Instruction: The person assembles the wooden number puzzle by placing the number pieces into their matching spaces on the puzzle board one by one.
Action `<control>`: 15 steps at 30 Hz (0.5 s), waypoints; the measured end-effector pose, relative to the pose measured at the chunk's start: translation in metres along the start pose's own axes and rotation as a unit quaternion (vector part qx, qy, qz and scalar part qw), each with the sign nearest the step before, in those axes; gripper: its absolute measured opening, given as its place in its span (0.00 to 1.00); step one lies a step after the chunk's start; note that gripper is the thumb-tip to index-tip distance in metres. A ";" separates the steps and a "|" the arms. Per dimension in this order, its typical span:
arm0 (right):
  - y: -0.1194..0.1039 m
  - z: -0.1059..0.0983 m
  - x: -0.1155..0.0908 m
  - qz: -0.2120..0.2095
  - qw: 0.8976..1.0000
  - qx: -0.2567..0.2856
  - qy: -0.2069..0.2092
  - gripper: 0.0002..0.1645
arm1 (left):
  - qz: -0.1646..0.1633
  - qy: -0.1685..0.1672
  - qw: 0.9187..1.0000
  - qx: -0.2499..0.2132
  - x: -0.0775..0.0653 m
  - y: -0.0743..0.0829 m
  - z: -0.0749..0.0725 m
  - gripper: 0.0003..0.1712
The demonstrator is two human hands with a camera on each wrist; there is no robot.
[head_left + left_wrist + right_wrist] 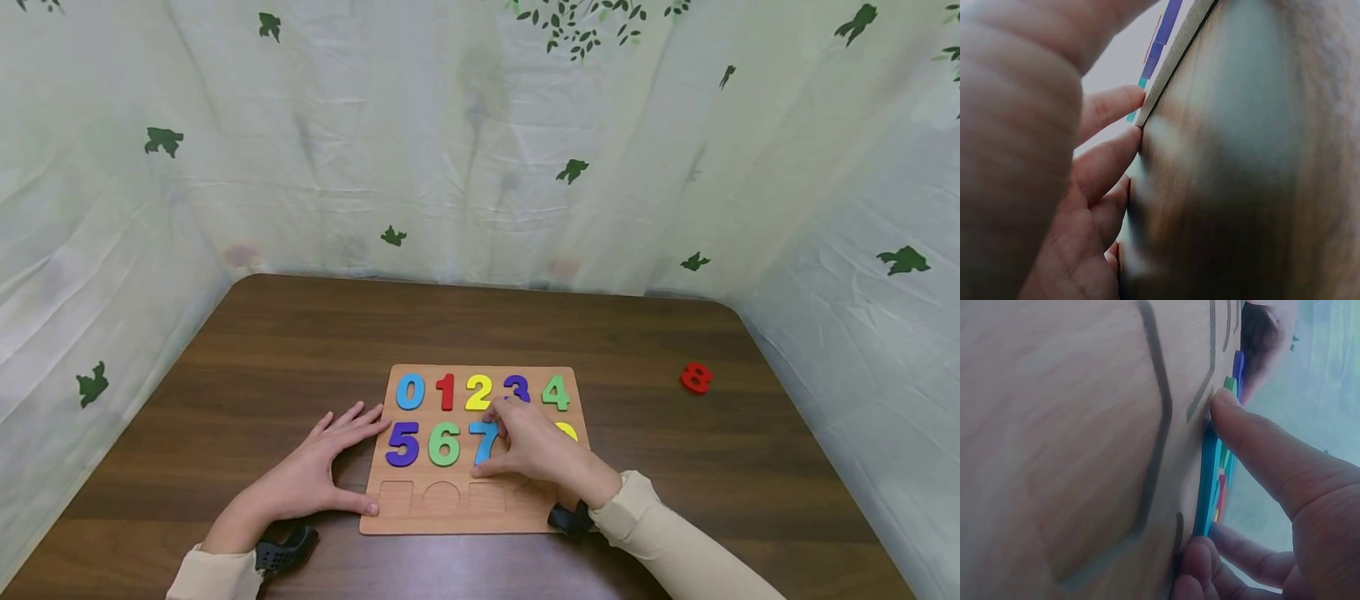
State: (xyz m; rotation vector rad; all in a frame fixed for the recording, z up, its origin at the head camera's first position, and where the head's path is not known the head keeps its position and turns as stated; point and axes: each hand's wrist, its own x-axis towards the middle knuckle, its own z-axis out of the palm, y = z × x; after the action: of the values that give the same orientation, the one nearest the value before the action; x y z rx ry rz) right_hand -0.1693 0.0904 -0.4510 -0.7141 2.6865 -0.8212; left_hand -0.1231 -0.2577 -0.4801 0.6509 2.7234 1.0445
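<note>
A wooden number board [457,523] lies on the table with coloured digits in its upper two rows. My right hand [536,443] is over the blue number 7 [484,433], pinching it with the thumb at its foot and the fingers by its top. In the right wrist view the blue 7 [1207,481] sits in line with the board's face between thumb and fingers. My left hand [318,467] has its fingers spread, fingertips at the board's left edge and thumb by the lower left corner. Partly hidden behind the right hand are the purple 3 [517,386] and a yellow digit [567,430].
A red number 8 [696,378] lies alone on the table [637,333] to the board's right. The board's bottom row shows outlined recesses [442,497]. Pale curtains [450,125] with bird and leaf prints enclose the table's back and sides.
</note>
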 end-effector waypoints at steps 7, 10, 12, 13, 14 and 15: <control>0.000 -0.004 -0.001 -0.009 1.000 0.007 0.000 0.38 | 0.000 -0.002 1.000 0.000 0.000 0.000 -0.001 0.61; 0.001 -0.009 -0.002 -0.009 1.000 0.025 0.002 0.37 | 0.000 -0.002 1.000 0.002 0.000 0.000 -0.001 0.61; 0.003 -0.014 -0.002 -0.006 0.999 0.034 0.005 0.37 | 0.000 -0.002 1.000 0.003 0.000 0.000 -0.001 0.61; 0.004 -0.016 -0.002 -0.003 0.999 0.036 0.005 0.38 | -0.001 -0.002 1.000 0.004 0.000 0.000 -0.001 0.61; 0.005 -0.019 -0.002 -0.001 0.999 0.038 0.006 0.38 | -0.001 -0.002 1.000 0.003 0.000 0.000 -0.001 0.61; 0.006 -0.021 -0.002 0.000 0.999 0.039 0.006 0.39 | -0.001 -0.002 1.000 0.003 0.000 0.000 -0.001 0.61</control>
State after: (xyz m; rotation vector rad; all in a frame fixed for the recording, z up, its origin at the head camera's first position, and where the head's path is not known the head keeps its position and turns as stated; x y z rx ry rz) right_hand -0.1780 0.1056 -0.4370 -0.6926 2.6483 -0.9261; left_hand -0.1238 -0.2585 -0.4791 0.6492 2.7237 1.0338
